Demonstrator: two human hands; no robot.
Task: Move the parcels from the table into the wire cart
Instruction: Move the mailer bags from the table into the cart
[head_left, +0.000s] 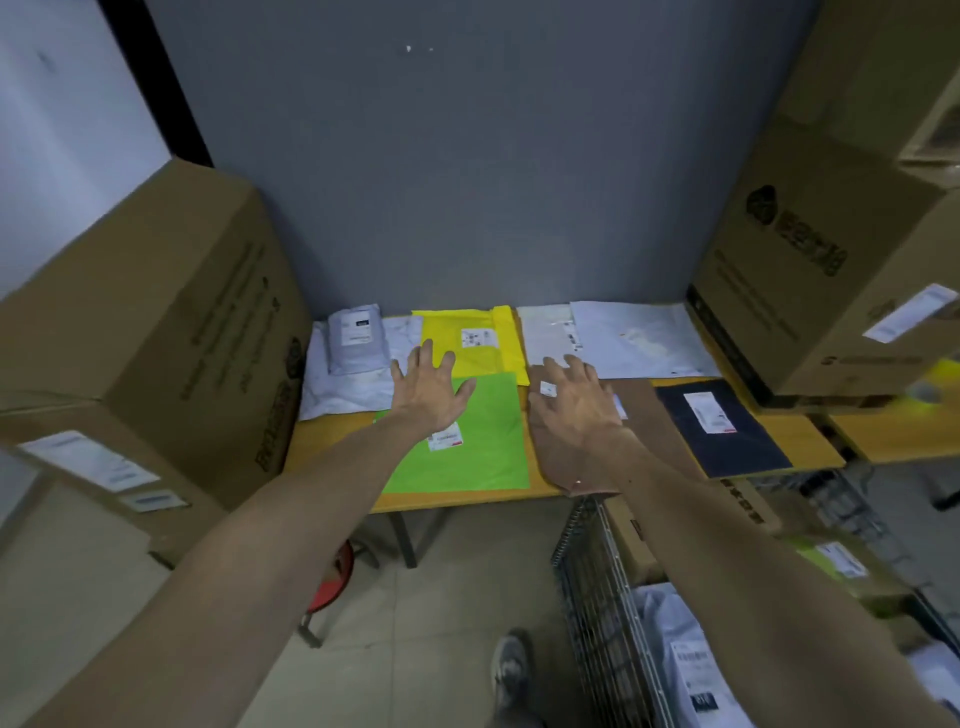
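Several flat parcels lie on the wooden table: a green mailer at the front, a yellow one behind it, white ones at the left and back right, a brown envelope and a dark navy one. My left hand reaches out with fingers spread over the green and yellow mailers. With its fingers spread, my right hand hovers over the brown envelope's left end. Neither holds anything. The wire cart stands at the lower right with a white parcel inside.
Large cardboard boxes flank the table at the left and right. A grey wall stands behind. A red stool sits under the table. More boxes and parcels lie right of the cart. My shoe is on the tiled floor.
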